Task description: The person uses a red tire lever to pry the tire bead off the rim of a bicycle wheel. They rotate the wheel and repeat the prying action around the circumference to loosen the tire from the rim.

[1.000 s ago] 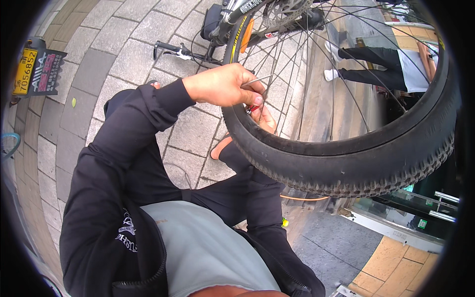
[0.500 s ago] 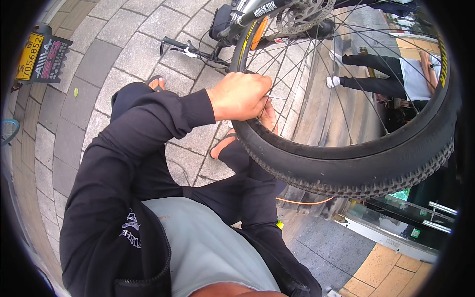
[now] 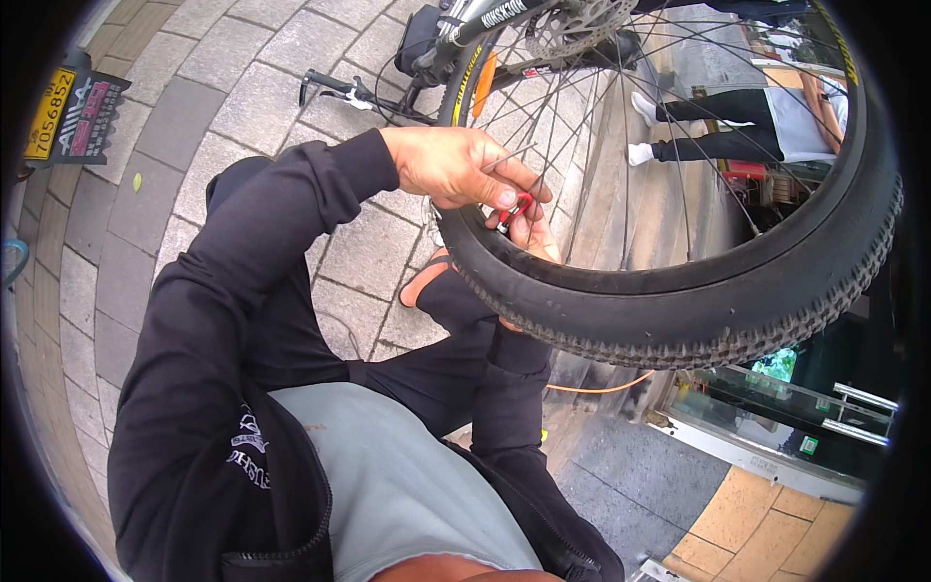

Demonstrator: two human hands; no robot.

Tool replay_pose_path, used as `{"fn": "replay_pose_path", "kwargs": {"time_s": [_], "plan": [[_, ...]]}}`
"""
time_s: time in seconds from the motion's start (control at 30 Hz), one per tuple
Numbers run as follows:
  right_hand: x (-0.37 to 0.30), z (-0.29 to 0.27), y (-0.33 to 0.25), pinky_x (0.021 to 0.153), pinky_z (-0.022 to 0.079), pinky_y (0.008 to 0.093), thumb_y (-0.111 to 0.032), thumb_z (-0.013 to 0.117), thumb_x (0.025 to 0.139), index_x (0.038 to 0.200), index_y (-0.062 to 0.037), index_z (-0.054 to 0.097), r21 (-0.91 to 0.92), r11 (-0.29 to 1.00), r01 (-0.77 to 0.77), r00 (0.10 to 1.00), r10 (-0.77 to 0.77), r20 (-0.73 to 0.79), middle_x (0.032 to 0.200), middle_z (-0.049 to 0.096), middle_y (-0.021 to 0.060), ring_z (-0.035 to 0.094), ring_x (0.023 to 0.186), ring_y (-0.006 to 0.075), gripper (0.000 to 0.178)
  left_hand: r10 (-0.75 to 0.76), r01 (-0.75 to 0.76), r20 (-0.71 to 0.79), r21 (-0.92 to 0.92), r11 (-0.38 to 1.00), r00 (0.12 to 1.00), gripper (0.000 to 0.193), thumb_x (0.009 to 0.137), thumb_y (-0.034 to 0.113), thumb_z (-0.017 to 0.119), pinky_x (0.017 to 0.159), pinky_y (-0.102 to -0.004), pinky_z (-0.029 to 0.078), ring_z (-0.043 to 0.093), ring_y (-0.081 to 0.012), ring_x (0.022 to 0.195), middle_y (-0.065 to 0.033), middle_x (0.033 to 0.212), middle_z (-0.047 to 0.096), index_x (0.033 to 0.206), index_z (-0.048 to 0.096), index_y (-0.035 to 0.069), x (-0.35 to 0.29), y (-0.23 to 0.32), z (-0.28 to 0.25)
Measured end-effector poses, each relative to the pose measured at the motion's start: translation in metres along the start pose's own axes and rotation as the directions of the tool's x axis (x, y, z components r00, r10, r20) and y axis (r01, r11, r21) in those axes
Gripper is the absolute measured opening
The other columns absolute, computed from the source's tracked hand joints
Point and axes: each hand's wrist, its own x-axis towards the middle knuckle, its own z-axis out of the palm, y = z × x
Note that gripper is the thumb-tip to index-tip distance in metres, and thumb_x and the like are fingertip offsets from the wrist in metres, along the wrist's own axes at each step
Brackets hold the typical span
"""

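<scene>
A bicycle wheel with a knobbly black tyre (image 3: 669,325) and thin spokes fills the upper right. At the near left of its rim, my left hand (image 3: 451,167) is closed, thumb and fingers pinching a small red tool (image 3: 522,205) with a metal end. A thin grey rod (image 3: 510,156) sticks out beside those fingers; whether it is a spoke or part of a tool is unclear. Reaching up behind the tyre, my right hand (image 3: 531,236) shows only its fingertips inside the rim, bent against the red tool. The tyre hides the rest of that hand.
Beyond the rim are the brake disc (image 3: 582,24), the fork (image 3: 490,27) and a handlebar with lever (image 3: 335,85) low over the paving. An orange reflector (image 3: 484,85) sits among the spokes. A person (image 3: 737,131) stands past steps; an orange cord (image 3: 601,388) lies below.
My left hand has shifted slightly left and loosened from a tight fist, so the red tool now shows. My view has shifted a little, and the tyre sits slightly higher.
</scene>
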Motion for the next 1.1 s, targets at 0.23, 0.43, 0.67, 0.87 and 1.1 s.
{"fn": "replay_pose_path", "kwargs": {"time_s": [0.23,0.43,0.67,0.87,1.1], "plan": [[0.021,-0.017,-0.006,0.086,0.061,0.0301,-0.021,0.065,0.108,0.146,-0.0035,0.052,0.015,0.99,-0.14,0.967,0.133,0.218,0.112,0.069,0.0089,0.072,0.102,0.0168,0.044,0.029,-0.013,-0.13,0.124,0.992,0.991,0.043,0.102,0.015,0.074,0.078,-0.026,0.054,0.068,-0.0128,0.085,-0.0066,0.111,0.078,0.139,0.065,-0.006,-0.002,0.011,0.009],[0.027,-0.01,-0.003,0.098,0.056,0.0325,-0.014,0.066,0.106,0.156,-0.0013,0.047,0.002,0.988,-0.153,0.98,0.151,0.126,0.137,0.065,0.0129,0.067,0.117,0.0176,0.055,0.129,0.022,-0.302,0.451,0.892,0.944,0.035,0.097,0.018,0.079,0.085,-0.0335,0.057,0.073,-0.0189,0.09,-0.0118,0.105,0.08,0.124,0.074,-0.004,-0.003,0.009,0.013],[0.031,-0.014,0.017,0.101,0.056,0.0349,-0.011,0.065,0.106,0.153,0.0022,0.049,0.042,0.998,-0.052,0.999,0.051,0.016,0.142,0.064,0.0153,0.068,0.12,0.0192,0.052,0.274,0.15,-0.403,0.758,0.635,0.873,0.031,0.089,0.024,0.081,0.08,-0.0416,0.058,0.077,-0.0331,0.088,-0.0182,0.097,0.078,0.111,0.078,0.001,-0.003,0.004,0.02],[0.027,0.001,0.008,0.105,0.054,0.0335,-0.007,0.067,0.103,0.159,-0.0005,0.042,-0.128,0.992,0.007,0.999,-0.002,0.046,0.143,0.063,0.0148,0.068,0.122,0.02,0.061,0.23,0.16,-0.392,0.744,0.648,0.891,0.036,0.093,0.028,0.079,0.086,-0.0405,0.057,0.076,-0.0303,0.097,-0.0159,0.102,0.078,0.117,0.075,0.001,-0.008,0.001,0.011],[0.044,-0.018,0.014,0.088,0.055,0.0269,-0.007,0.069,0.104,0.158,-0.0024,0.047,-0.284,0.956,0.079,0.996,-0.062,0.066,0.121,0.067,0.008,0.068,0.098,0.0127,0.058,0.184,0.184,-0.419,0.695,0.695,0.889,0.052,0.099,0.031,0.08,0.104,-0.037,0.052,0.07,-0.0214,0.115,-0.0144,0.118,0.077,0.134,0.066,-0.005,-0.025,0.026,-0.025]]}}
